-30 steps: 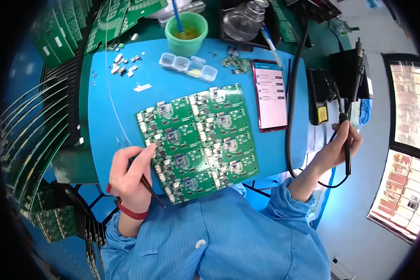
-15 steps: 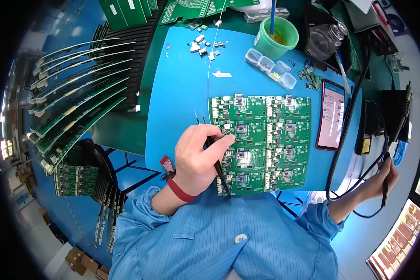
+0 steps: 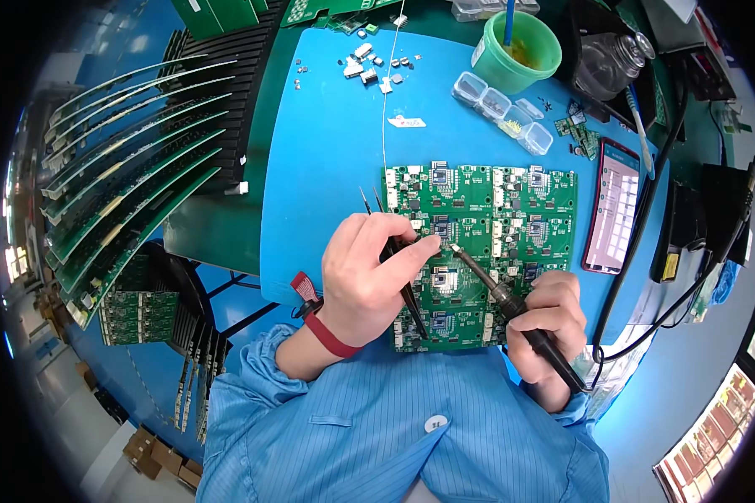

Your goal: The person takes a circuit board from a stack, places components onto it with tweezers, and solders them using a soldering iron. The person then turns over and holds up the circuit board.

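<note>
A green circuit board panel [image 3: 470, 199] with repeated modules lies flat in front of me on a blue mat [image 3: 323, 142]. My left hand [image 3: 362, 272] rests over its left edge, closed round black tweezers [image 3: 412, 308]. Their tips point away from me, past the board's left side. Thumb and forefinger meet over the board; whether they pinch anything else is hidden. My right hand [image 3: 549, 323] grips a soldering iron [image 3: 501, 295] by its dark handle. The iron's tip is over the middle of the board, close to my left fingertips; contact cannot be made out.
Upright boards [image 3: 134, 180] stand in a black rack at left. Loose parts [image 3: 365, 65] and a thin pale wire [image 3: 385, 117] lie beyond the board. A green cup [image 3: 518, 59], a clear compartment box [image 3: 499, 113] and a phone [image 3: 610, 210] sit right, beside a black cable [image 3: 637, 239].
My right hand has come in from the far right, bringing the soldering iron over the board. My left hand keeps the tweezers near the board's left edge. The view has shifted slightly.
</note>
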Demonstrator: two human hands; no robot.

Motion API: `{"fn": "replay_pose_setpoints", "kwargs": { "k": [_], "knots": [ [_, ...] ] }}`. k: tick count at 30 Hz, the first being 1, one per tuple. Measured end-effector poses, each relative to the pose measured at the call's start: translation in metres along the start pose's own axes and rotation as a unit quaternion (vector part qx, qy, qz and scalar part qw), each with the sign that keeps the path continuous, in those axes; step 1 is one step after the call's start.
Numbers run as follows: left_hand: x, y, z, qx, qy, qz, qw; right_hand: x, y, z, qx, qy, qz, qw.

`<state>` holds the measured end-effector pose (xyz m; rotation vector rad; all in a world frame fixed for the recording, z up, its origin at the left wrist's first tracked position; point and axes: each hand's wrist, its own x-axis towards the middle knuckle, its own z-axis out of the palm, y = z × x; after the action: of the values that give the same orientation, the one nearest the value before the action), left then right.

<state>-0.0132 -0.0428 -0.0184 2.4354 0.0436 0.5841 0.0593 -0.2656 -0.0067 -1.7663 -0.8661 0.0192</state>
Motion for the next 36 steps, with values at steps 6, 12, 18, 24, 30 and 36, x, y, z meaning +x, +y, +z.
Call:
{"fn": "replay_pose_setpoints", "kwargs": {
  "k": [6, 12, 18, 24, 30, 36],
  "knots": [
    [-0.001, -0.003, 0.003, -0.018, 0.016, -0.006, 1.000, 0.001, 0.002, 0.000, -0.006, 0.003, -0.006, 1.000],
    [-0.002, -0.005, 0.002, -0.026, 0.022, -0.002, 0.999, 0.002, 0.002, 0.004, -0.005, -0.001, -0.007, 1.000],
    [-0.002, -0.003, 0.003, -0.024, 0.021, -0.005, 0.999, 0.002, 0.004, 0.003, 0.004, 0.000, -0.007, 1.000],
    [0.004, 0.001, 0.005, -0.048, 0.029, -0.014, 0.998, -0.008, -0.007, -0.024, -0.074, 0.078, -0.008, 0.994],
    [-0.002, 0.010, 0.000, -0.040, 0.055, -0.072, 0.995, -0.016, 0.025, -0.105, -0.339, 0.401, 0.001, 0.851],
    [0.001, 0.006, -0.001, -0.043, 0.047, -0.028, 0.998, -0.023, 0.059, -0.195, -0.496, 0.233, 0.035, 0.836]
  ]
}}
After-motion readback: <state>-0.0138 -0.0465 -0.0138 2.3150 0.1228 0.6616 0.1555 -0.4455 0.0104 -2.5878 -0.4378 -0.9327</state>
